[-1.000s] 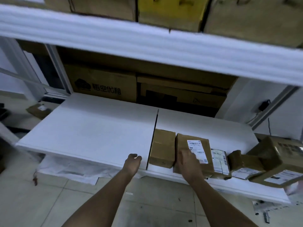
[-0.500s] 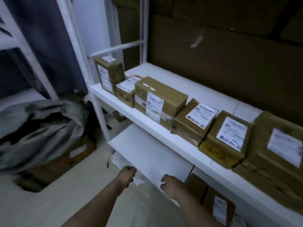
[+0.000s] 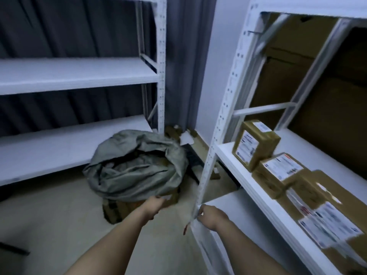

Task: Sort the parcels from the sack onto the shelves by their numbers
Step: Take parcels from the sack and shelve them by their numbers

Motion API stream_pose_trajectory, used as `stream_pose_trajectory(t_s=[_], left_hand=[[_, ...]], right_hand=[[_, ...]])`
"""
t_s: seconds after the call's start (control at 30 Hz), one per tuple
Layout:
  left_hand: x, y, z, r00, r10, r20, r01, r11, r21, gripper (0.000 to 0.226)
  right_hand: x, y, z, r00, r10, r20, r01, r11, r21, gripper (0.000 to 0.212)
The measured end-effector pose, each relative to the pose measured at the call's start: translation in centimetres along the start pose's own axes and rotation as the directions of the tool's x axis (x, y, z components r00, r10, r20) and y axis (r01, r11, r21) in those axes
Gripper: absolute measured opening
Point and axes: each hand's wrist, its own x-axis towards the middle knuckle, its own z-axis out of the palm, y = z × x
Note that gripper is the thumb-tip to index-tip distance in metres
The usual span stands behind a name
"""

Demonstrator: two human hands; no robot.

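Note:
A crumpled grey-green sack (image 3: 137,165) lies on the floor between two shelf units, its mouth open toward me. My left hand (image 3: 154,205) reaches out just below the sack's front edge, fingers loosely curled and holding nothing. My right hand (image 3: 208,215) hovers at the corner of the lower white shelf (image 3: 228,205), also holding nothing. On the right unit's middle shelf (image 3: 244,185) stand several brown parcels with white labels: an upright one (image 3: 256,143) at the left end, a flatter one (image 3: 278,171) beside it, and a large one (image 3: 325,213) nearest me.
A white upright post (image 3: 220,120) of the right unit stands between the sack and the parcels. A brown carton (image 3: 121,210) lies under the sack. The left unit has bare white shelves (image 3: 75,74). Cardboard scraps (image 3: 184,135) lie in the corner.
My view swung left from the lower shelf's parcels to the sack. My right hand came off the labelled parcel there, and both hands now reach toward the sack.

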Motion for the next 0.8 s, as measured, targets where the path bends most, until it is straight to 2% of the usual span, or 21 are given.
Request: stream_pose_trajectory(t_s=[0.13,0.3,0.37,0.43,0.53,0.67,0.8], left_hand=[[5.9,0.5,-7.7,1.0,-0.019,-0.005,0.019,0.995,-0.098,0.022],[12.3,1.0,-15.2,0.998,-0.064,-0.029,0.061,0.994,-0.095,0.026],[15.2,1.6,-17.1,0.997,-0.077,0.022,0.077,0.996,-0.038,0.029],[17.8,2.5,-18.4,0.996,-0.082,0.018,0.082,0.996,0.021,0.034],[22.9,3.8,-20.0,0.996,-0.092,0.001,0.091,0.991,0.101,0.037],[29.1,5.7,-21.2,0.995,-0.081,0.051,0.072,0.985,0.155,0.04],[36.8,6.5,-21.3,0.989,-0.12,0.091,0.104,0.98,0.168,0.034]], right_hand=[[7.2,-8.0,-1.9,0.993,-0.012,0.116,0.02,0.998,-0.067,0.04],[14.4,-16.2,-3.8,0.97,-0.05,0.237,0.08,0.99,-0.119,0.04],[17.1,-18.3,-4.8,0.965,-0.073,0.251,0.105,0.988,-0.117,0.038],[19.6,-19.6,-6.0,0.965,-0.07,0.252,0.102,0.988,-0.116,0.038],[24.9,-20.7,-7.5,0.964,-0.055,0.26,0.088,0.989,-0.118,0.023],[31.9,-21.1,-9.2,0.967,-0.052,0.249,0.074,0.994,-0.078,0.04],[39.8,-20.9,-9.6,0.969,0.008,0.246,0.023,0.992,-0.123,0.042]])
